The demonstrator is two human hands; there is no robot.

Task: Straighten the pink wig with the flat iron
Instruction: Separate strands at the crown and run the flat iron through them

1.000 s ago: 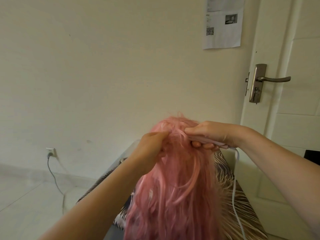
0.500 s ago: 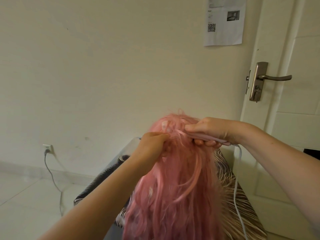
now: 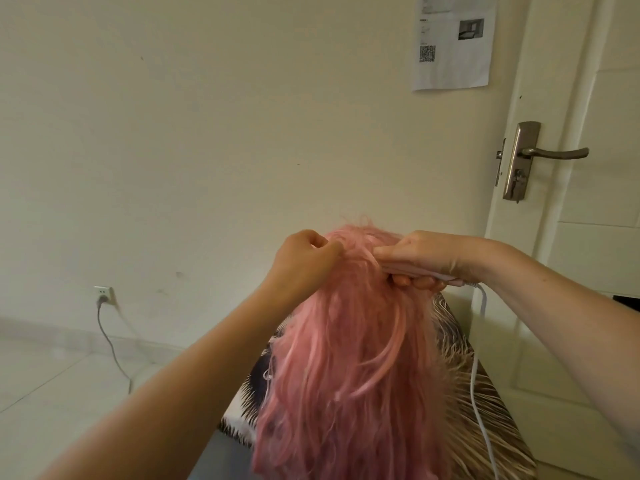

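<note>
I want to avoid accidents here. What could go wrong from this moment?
The left hand pinches strands very near the flat iron, so its fingers might get burned. The right hand clamps the iron at the pink wig crown; lingering could melt fibres. The white cord could snag.

Quick count: two hands, left [image 3: 304, 261] and right [image 3: 424, 254], one pink wig [image 3: 349, 358], one flat iron [image 3: 433, 273], one white cord [image 3: 479, 393], one wall socket [image 3: 104, 295].
</note>
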